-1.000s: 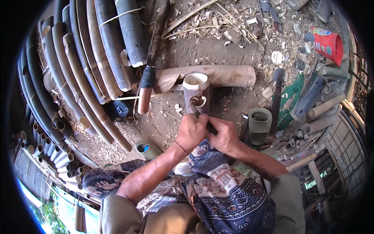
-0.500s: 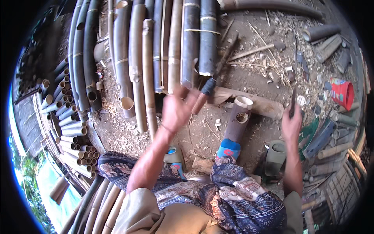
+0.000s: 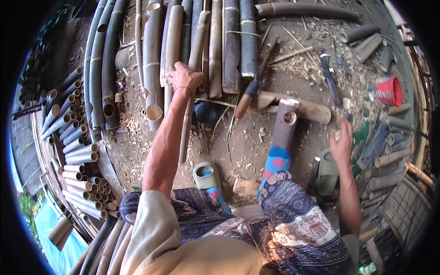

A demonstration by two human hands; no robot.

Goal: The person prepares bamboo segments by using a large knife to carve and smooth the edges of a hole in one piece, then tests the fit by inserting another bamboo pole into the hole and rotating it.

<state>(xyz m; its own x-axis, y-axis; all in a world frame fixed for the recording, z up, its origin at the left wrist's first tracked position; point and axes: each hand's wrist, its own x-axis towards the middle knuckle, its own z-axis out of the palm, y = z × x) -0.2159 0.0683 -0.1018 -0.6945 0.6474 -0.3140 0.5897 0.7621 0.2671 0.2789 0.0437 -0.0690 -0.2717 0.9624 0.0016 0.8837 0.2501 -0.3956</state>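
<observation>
My left hand (image 3: 184,77) reaches forward with its fingers closed over a brownish bamboo pole (image 3: 173,39) lying among other poles. A thinner bamboo pole (image 3: 186,133) runs under that hand and wrist. My right hand (image 3: 342,141) is low at the right, fingers loosely bent and apart, beside a small dark lump (image 3: 348,118); I see no tool in it. A dark-handled knife (image 3: 331,78) lies on the ground beyond it. Between the hands, a short bamboo section (image 3: 285,126) with a side hole extends from my blue-socked foot. A long-bladed knife (image 3: 246,100) with a wooden handle rests just beyond.
Cut bamboo tubes (image 3: 82,165) are stacked at the left. A thick bamboo piece (image 3: 311,109) lies across the ground. Green slippers (image 3: 327,172) sit near my feet. Wood chips (image 3: 316,68) litter the ground, and a red container (image 3: 389,90) stands at the right.
My left hand has moved forward and left onto the bamboo pole, and the thinner pole now leans right. My right hand has let go of the knife, which now lies on the ground.
</observation>
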